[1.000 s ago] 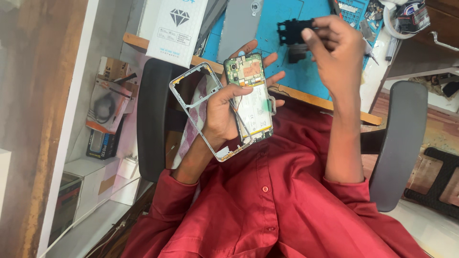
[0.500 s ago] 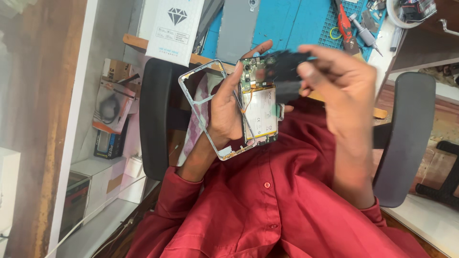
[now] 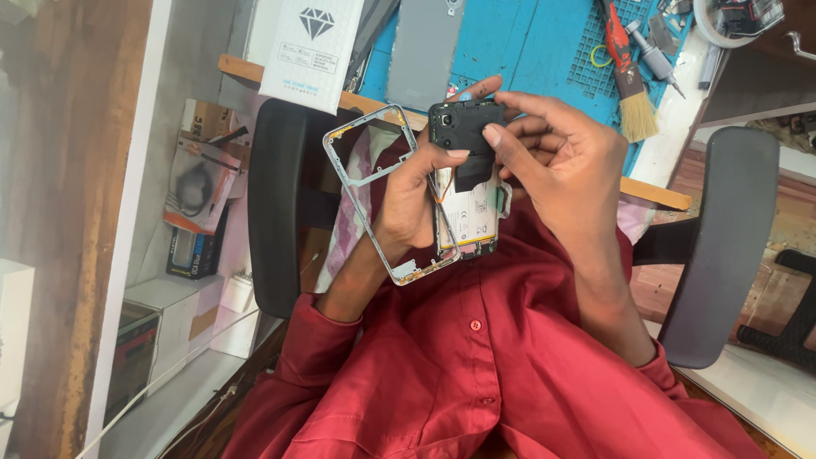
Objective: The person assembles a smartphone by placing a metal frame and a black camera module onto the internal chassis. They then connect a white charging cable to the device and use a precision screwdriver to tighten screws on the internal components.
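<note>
Head view: left hand [image 3: 416, 195] is closed around an opened phone [image 3: 466, 219], thumb across its upper edge, fingers behind it. Same hand also carries a loose grey frame [image 3: 365, 191], which hangs off to the side of the phone, touching it along one edge. Right hand [image 3: 552, 157] pinches a black cover plate [image 3: 466, 136] between thumb and fingertips and sets it over the phone's top end, camera end up.

Judgement on the step: plate should go down square to the phone's top corners, seated flat before any press; the thumb on the upper edge can act as a stop. Keep the dangling frame from levering the phone.

Phone: back off, pale battery with printed label filling the middle, thin orange-edged strip along one side, green board at the bottom. Plate is matt black with a round lens hole and a narrower tab pointing down.

Both are held above the lap, in front of a red shirt [image 3: 476, 374], just short of the counter [image 3: 654, 194]. Beyond: blue mat [image 3: 518, 42], brush [image 3: 629, 85], white box [image 3: 310, 47], grey panel [image 3: 423, 47]. Black chair arms [image 3: 276, 204] either side.
</note>
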